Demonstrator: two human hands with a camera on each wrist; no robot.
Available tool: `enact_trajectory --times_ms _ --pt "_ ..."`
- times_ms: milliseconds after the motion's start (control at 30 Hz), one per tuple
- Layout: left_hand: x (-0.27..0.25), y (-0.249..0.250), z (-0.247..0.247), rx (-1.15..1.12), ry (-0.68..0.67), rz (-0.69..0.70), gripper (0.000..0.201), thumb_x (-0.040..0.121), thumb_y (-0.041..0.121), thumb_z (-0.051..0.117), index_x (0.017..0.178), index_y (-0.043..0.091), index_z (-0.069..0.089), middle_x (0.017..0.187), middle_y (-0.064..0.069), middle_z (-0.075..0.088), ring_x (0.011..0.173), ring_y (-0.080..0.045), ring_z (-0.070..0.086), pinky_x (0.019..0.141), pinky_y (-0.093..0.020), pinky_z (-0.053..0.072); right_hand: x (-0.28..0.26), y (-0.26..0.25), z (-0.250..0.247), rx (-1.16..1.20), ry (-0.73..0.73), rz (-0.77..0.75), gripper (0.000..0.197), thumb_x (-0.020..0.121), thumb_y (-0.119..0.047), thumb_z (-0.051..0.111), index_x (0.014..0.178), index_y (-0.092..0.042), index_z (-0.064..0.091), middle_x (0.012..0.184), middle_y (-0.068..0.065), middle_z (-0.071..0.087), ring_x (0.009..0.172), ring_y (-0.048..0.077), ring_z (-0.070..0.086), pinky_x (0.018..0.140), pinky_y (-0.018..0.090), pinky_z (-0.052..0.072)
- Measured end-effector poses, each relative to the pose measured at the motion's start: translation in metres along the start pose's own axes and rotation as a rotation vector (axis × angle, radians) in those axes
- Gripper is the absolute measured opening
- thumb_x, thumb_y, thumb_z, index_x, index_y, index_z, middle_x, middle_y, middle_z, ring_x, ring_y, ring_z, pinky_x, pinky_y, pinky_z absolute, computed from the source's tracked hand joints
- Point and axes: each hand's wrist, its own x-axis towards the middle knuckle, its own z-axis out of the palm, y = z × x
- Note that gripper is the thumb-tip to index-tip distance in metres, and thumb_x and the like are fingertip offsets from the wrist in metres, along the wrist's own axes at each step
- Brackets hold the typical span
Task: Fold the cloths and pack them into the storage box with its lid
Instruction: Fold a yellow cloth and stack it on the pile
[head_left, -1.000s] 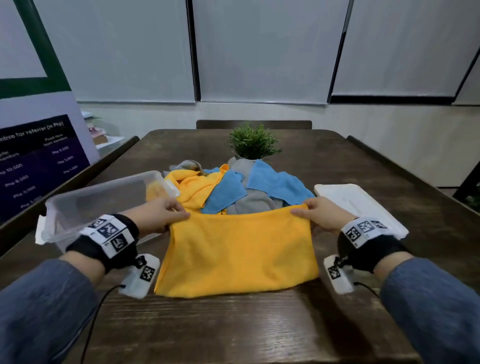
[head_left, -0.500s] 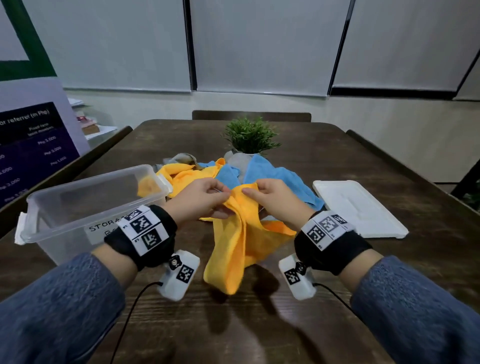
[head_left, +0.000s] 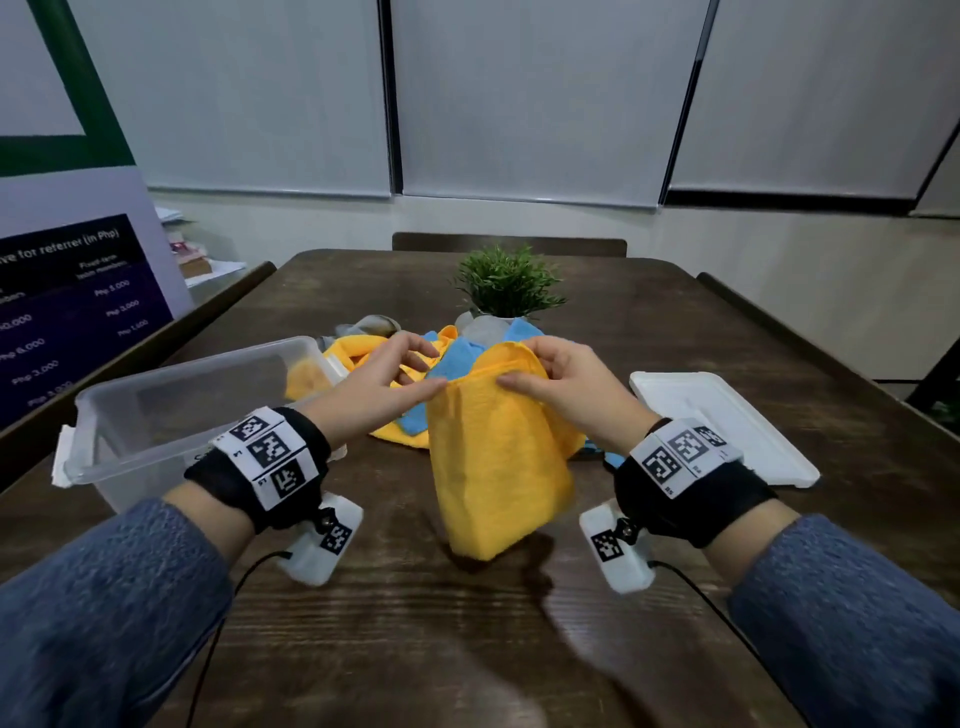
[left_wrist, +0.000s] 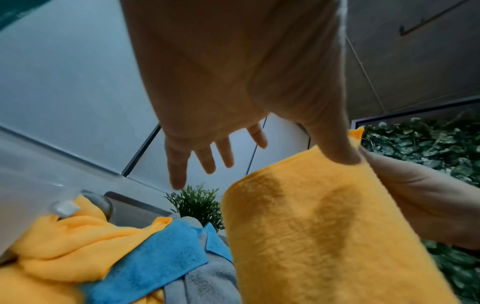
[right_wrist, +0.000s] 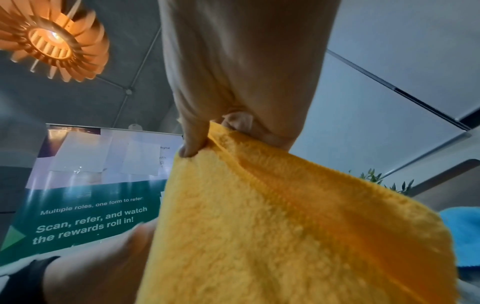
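A yellow cloth (head_left: 498, 457) hangs doubled over above the table's middle. My right hand (head_left: 524, 364) pinches its top edge between thumb and fingers, as the right wrist view shows from below (right_wrist: 213, 137). My left hand (head_left: 426, 366) is beside it with straight, spread fingers; only its thumb (left_wrist: 340, 152) rests on the cloth's top left corner (left_wrist: 324, 236). The clear storage box (head_left: 156, 431) stands at the left with nothing seen in it. Its white lid (head_left: 727, 426) lies flat at the right.
Behind the held cloth lies a loose pile of yellow, blue (head_left: 457, 358) and grey cloths. A small potted plant (head_left: 506, 283) stands behind the pile. A printed sign (head_left: 78, 312) leans at the far left. Bare wood table (head_left: 467, 649) lies in front of the hands.
The yellow cloth lay spread flat with a hand at each far corner. Both hands brought the corners together and lifted it; it now hangs folded from the right hand, and the left hand's fingers have opened.
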Motion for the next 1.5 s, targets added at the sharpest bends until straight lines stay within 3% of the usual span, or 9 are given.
enact_trajectory --times_ms 100,200,367,500,633,767,933,1167,1500 --pt "-0.004 -0.005 -0.005 -0.022 -0.174 0.014 0.074 0.062 0.055 0.080 0.121 0.040 0.038 0.125 0.019 0.043 0.116 0.007 0.042 0.088 -0.016 0.041 -0.004 -0.012 -0.005 0.083 -0.006 -0.064 0.010 0.089 -0.009 0.066 0.095 -0.016 0.065 0.085 -0.009 0.070 0.081 0.005 0.066 0.073 0.021 0.052" --pt "-0.006 -0.004 0.001 -0.023 -0.286 -0.035 0.070 0.068 0.035 0.081 0.125 0.031 0.040 0.117 0.006 0.055 0.108 -0.002 0.056 0.081 -0.017 0.050 -0.003 -0.015 -0.008 0.037 0.056 -0.093 0.007 0.093 -0.017 0.062 0.096 -0.023 0.062 0.090 -0.006 0.066 0.085 0.007 0.063 0.076 0.025 0.051" --pt "-0.008 0.001 -0.012 0.018 -0.028 0.029 0.038 0.077 0.045 0.072 0.098 0.014 0.067 0.091 0.001 0.065 0.076 -0.006 0.062 0.065 -0.023 0.053 -0.006 -0.003 -0.017 -0.124 0.196 -0.051 0.008 0.094 -0.023 0.062 0.098 -0.017 0.064 0.094 0.005 0.066 0.084 0.012 0.061 0.076 0.032 0.051" --pt "-0.006 0.009 -0.025 0.192 0.128 0.172 0.014 0.081 0.039 0.071 0.077 0.030 0.061 0.088 0.003 0.055 0.081 -0.011 0.054 0.068 -0.026 0.045 -0.009 0.007 -0.018 -0.184 0.209 -0.006 0.011 0.088 -0.022 0.069 0.091 -0.013 0.073 0.087 0.006 0.070 0.071 0.011 0.057 0.064 0.033 0.050" --pt "0.000 0.009 -0.028 0.351 0.244 0.243 0.019 0.079 0.031 0.074 0.078 0.023 0.058 0.090 -0.002 0.052 0.083 -0.017 0.051 0.069 -0.026 0.044 -0.004 0.006 -0.013 -0.157 0.207 -0.005 0.009 0.092 -0.015 0.064 0.093 -0.009 0.071 0.077 0.004 0.065 0.056 0.009 0.057 0.052 0.020 0.044" --pt "-0.001 -0.002 -0.031 0.394 0.332 0.317 0.031 0.071 0.030 0.081 0.072 0.025 0.051 0.083 0.003 0.044 0.077 -0.012 0.043 0.063 -0.016 0.033 -0.001 0.012 -0.006 -0.067 0.149 0.017 0.013 0.093 -0.011 0.062 0.100 -0.005 0.070 0.090 0.003 0.070 0.078 0.012 0.070 0.070 0.023 0.055" --pt "-0.017 -0.027 -0.030 0.458 -0.015 0.248 0.037 0.066 0.047 0.078 0.069 0.030 0.046 0.086 0.008 0.046 0.081 -0.013 0.044 0.068 -0.024 0.037 -0.018 0.035 -0.002 -0.133 -0.045 0.111 0.014 0.086 -0.016 0.071 0.090 -0.003 0.070 0.084 0.004 0.071 0.077 0.005 0.067 0.070 0.017 0.049" --pt "-0.068 -0.059 0.006 0.553 -0.748 -0.083 0.028 0.078 0.047 0.074 0.080 0.028 0.053 0.084 0.008 0.053 0.075 -0.007 0.048 0.067 -0.025 0.038 -0.058 0.064 0.017 -0.428 -0.802 0.365 0.023 0.083 -0.031 0.075 0.068 -0.022 0.059 0.060 -0.013 0.054 0.057 0.001 0.048 0.064 0.024 0.042" --pt "-0.096 -0.066 0.031 0.517 -0.817 -0.062 0.024 0.087 0.046 0.065 0.090 0.023 0.056 0.082 0.008 0.052 0.076 -0.009 0.048 0.069 -0.028 0.040 -0.076 0.069 0.025 -0.524 -0.908 0.438 0.022 0.083 -0.034 0.074 0.083 -0.016 0.063 0.075 -0.004 0.059 0.074 0.011 0.057 0.068 0.028 0.046"
